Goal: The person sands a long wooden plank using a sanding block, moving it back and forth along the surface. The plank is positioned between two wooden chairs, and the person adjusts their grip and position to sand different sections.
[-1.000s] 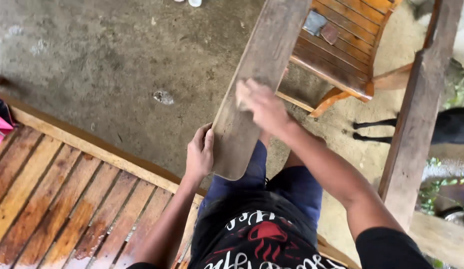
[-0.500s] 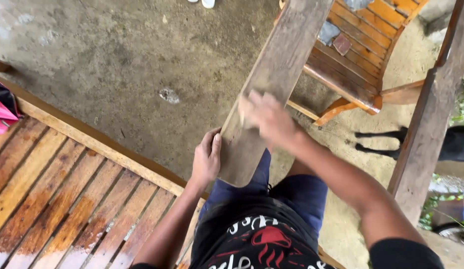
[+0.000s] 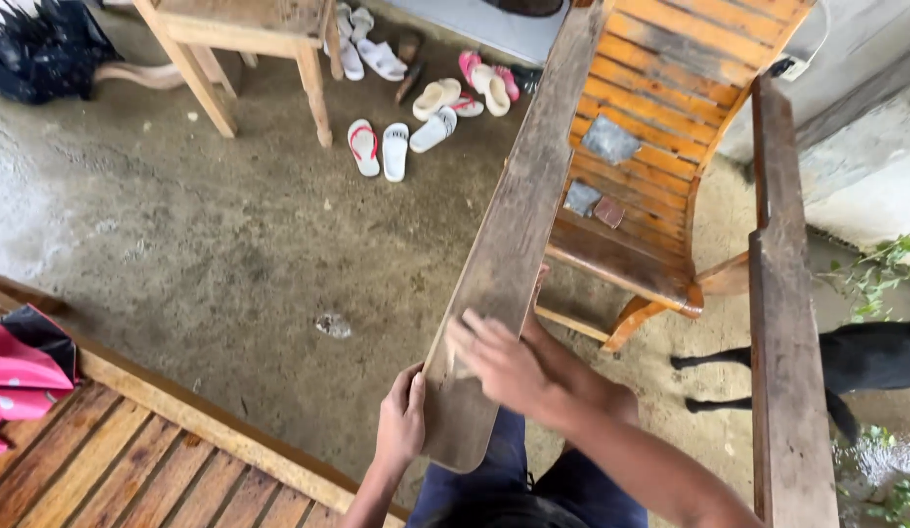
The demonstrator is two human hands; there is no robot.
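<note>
The long weathered grey-brown wooden plank [image 3: 514, 244] slants up from the person's lap. The left hand [image 3: 401, 422] curls around its lower left edge; the right hand [image 3: 502, 364] presses flat on its face, perhaps over something small, beside the orange slatted wooden chair [image 3: 660, 127].

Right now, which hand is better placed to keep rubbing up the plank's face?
Probably the right hand: it lies flat on the plank face, free to slide. The left hand grips the plank's near edge, steadying it.
</note>
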